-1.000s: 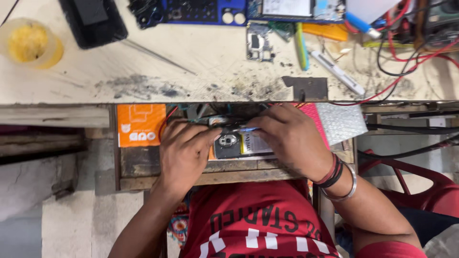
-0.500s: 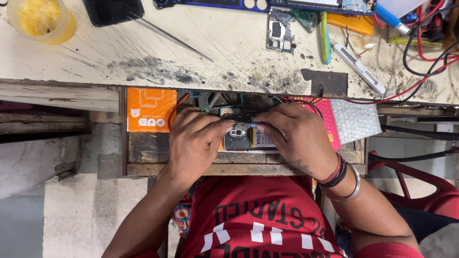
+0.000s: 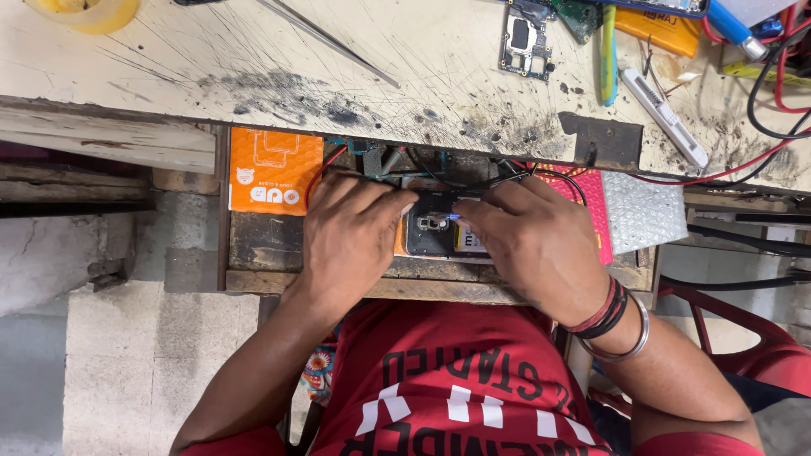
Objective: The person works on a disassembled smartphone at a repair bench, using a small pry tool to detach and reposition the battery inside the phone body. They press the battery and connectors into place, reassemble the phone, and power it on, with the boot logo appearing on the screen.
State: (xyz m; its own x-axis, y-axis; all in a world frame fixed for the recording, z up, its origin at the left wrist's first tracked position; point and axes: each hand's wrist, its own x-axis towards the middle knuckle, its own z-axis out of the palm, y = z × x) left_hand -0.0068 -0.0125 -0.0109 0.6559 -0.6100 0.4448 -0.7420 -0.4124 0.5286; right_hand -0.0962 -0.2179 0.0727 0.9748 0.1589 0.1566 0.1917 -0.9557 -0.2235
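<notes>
Two hands (image 3: pixel 439 236) on one opened phone (image 3: pixel 432 230), one orange box (image 3: pixel 274 171)

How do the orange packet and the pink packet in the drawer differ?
The orange packet lies left of the left hand, almost fully visible; the pink packet lies beside the right hand, largely hidden by it. Black and red wires cross the pink packet; one red wire meets the orange packet's corner. Both lie flat in the open drawer under the worktop.

Single head view, straight down and close above the bench (image 3: pixel 253 76) edge, hands just below it.
</notes>
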